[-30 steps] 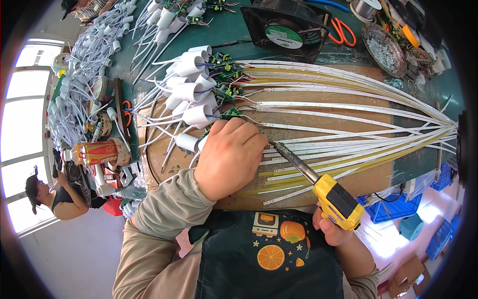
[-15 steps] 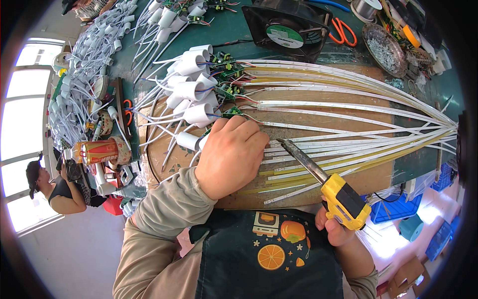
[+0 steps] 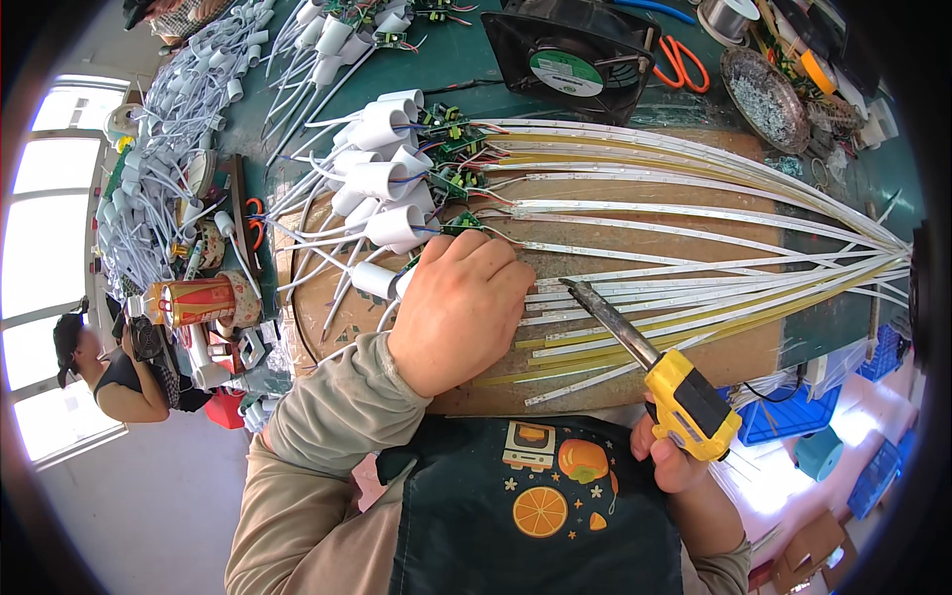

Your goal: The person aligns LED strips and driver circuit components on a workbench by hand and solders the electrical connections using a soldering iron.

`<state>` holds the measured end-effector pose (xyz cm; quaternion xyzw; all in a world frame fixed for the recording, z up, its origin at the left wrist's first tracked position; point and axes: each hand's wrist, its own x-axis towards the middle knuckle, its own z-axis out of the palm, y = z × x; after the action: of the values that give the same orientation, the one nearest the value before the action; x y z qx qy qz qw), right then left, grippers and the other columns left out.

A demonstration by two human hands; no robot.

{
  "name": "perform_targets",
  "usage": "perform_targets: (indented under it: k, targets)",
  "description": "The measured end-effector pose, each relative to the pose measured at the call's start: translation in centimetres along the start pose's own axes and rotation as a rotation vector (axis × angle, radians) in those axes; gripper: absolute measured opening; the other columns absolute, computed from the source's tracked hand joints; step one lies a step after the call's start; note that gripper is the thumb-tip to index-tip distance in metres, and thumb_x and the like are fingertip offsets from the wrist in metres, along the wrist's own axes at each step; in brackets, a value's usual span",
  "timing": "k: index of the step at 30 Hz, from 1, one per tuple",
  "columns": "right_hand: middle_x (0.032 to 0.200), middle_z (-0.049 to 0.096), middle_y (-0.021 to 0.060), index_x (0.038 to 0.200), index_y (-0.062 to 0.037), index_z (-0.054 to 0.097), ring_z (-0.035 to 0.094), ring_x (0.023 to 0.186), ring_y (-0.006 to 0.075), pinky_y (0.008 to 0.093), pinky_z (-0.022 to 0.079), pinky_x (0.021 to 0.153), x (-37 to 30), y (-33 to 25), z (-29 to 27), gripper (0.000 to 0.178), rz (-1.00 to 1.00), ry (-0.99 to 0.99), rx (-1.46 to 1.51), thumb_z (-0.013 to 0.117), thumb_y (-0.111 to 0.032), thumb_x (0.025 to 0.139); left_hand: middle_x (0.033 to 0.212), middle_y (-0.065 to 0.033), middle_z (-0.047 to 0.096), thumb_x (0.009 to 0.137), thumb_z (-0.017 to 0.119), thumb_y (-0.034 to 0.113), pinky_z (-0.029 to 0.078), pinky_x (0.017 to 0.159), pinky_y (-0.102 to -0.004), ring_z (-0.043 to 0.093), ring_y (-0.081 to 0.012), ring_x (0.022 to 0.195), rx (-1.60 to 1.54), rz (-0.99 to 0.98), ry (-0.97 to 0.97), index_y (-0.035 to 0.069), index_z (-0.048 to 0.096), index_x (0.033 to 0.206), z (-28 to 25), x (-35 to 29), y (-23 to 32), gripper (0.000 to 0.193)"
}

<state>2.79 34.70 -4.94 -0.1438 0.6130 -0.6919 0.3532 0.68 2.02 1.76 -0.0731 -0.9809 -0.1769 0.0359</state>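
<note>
My right hand [image 3: 670, 458] grips a yellow and black soldering gun [image 3: 692, 405]. Its dark, worn tip points up and left, just right of my left fingertips. My left hand [image 3: 464, 312] is closed, knuckles up, over the near ends of several white LED strips [image 3: 635, 260]; what its fingers pinch is hidden beneath them. White plastic caps [image 3: 395, 227] with white cables lie beside and beyond that hand. Small green circuit boards [image 3: 466, 222] stick out of the caps, with thin wires running to the strips further away.
A black fan [image 3: 570, 64] stands at the back, with orange-handled scissors [image 3: 682, 64] and a solder spool [image 3: 729, 18] to its right. A dish of small bits [image 3: 766, 99] sits far right. Heaped caps and cables [image 3: 164, 149] fill the left. Another person [image 3: 119, 367] sits there.
The soldering gun has shifted slightly right, its tip a little further from my left fingers. My left hand stays in place.
</note>
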Motion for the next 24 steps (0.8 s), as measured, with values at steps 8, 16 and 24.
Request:
perform_targets:
  k: [8,16,24]
  targets:
    - [0.071,0.051,0.0054,0.131,0.0030,0.042,0.048,0.058,0.0141,0.0284,0.043,0.052,0.06,-0.21,0.10,0.062,0.006,0.015,-0.015,0.068,-0.032,0.087,0.090,-0.0034,0.061,0.075,0.069,0.008,0.043,0.077,-0.0365,0.058,-0.0237,0.088,0.002,0.001,0.007,0.010,0.067,0.090,-0.02,-0.07,0.03,0.015]
    - [0.071,0.050,0.0053,0.131,0.0042,0.042,0.048,0.059,0.0140,0.0284,0.043,0.054,0.04,-0.43,0.30,0.063,0.009,0.045,-0.040,0.068,-0.033,0.087,0.084,-0.0023,0.064,0.076,0.072,0.007,0.044,0.073,-0.0352,0.060,-0.0232,0.082,-0.087,0.014,0.110,0.010,0.067,0.089,0.29,-0.36,-0.49,0.014]
    - [0.071,0.050,0.0060,0.131,0.0033,0.042,0.048,0.059,0.0148,0.0287,0.043,0.055,0.02,-0.43,0.30,0.063,0.015,0.041,-0.044,0.068,-0.034,0.088,0.084,-0.0014,0.064,0.074,0.072,0.006,0.044,0.073,-0.0346,0.060,-0.0220,0.082,-0.055,0.086,0.124,0.011,0.068,0.089,0.47,-0.54,-0.96,0.016]
